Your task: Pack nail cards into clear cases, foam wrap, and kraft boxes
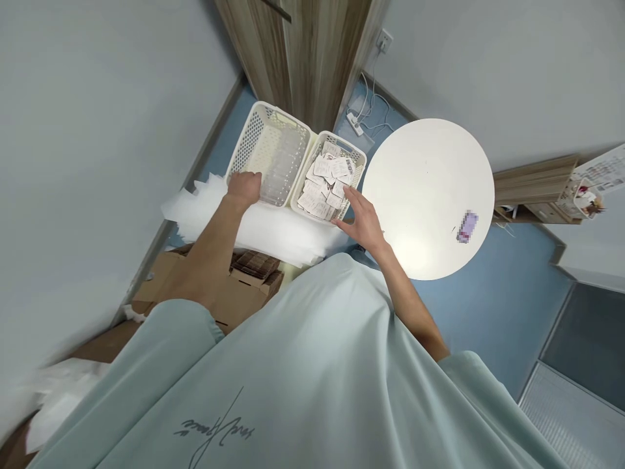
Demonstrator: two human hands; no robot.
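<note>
Two white perforated plastic baskets stand side by side in front of me. The larger basket holds clear plastic pieces. My left hand is closed over its near left edge, knuckles up. In the smaller basket lies a heap of white printed cards or packets. At that basket's near right corner is my right hand, its thumb and fingers spread apart with the fingertips at the rim. Nothing shows in the right palm.
White foam sheets and brown cardboard boxes lie on my side of the baskets. A round white table bears a blurred purple object. Behind are a wooden cabinet and a power strip with cables.
</note>
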